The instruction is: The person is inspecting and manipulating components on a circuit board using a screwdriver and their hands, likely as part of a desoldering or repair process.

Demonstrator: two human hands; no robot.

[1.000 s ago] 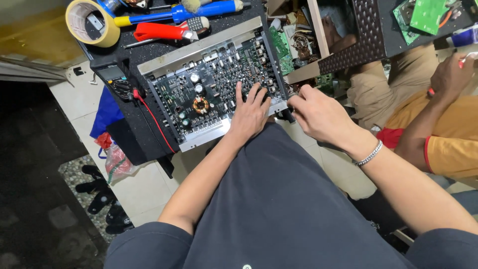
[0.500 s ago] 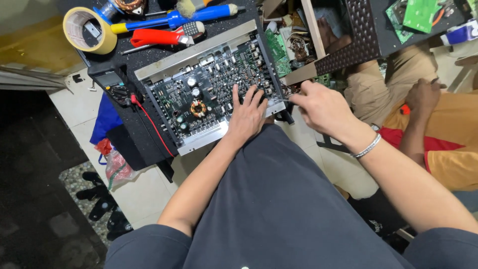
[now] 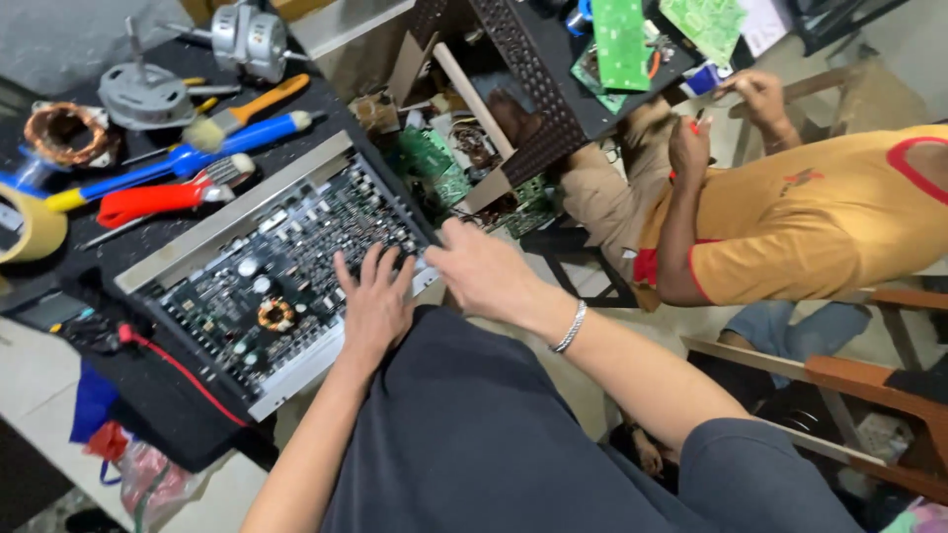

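An opened amplifier chassis (image 3: 281, 271) is lying on the worktable (image 3: 148, 395), with the left hand (image 3: 375, 306) resting flat on its near right end and the right hand (image 3: 481, 268) gripping its right edge. Screwdrivers (image 3: 173, 163) are lying beyond it; a seated co-worker (image 3: 790, 222) is working far right.

Dark circuit board (image 3: 286, 276) in a silver-grey frame, with a copper-orange coil (image 3: 276, 315). Black worktop (image 3: 148, 385). Blue-handled screwdriver (image 3: 178, 163); red-handled pliers (image 3: 148, 200); orange-handled brush (image 3: 242, 111). Red wire (image 3: 188, 373). Green boards (image 3: 622, 39). Co-worker's yellow-orange shirt (image 3: 820, 227), red-trimmed. Silver bracelet (image 3: 570, 328).
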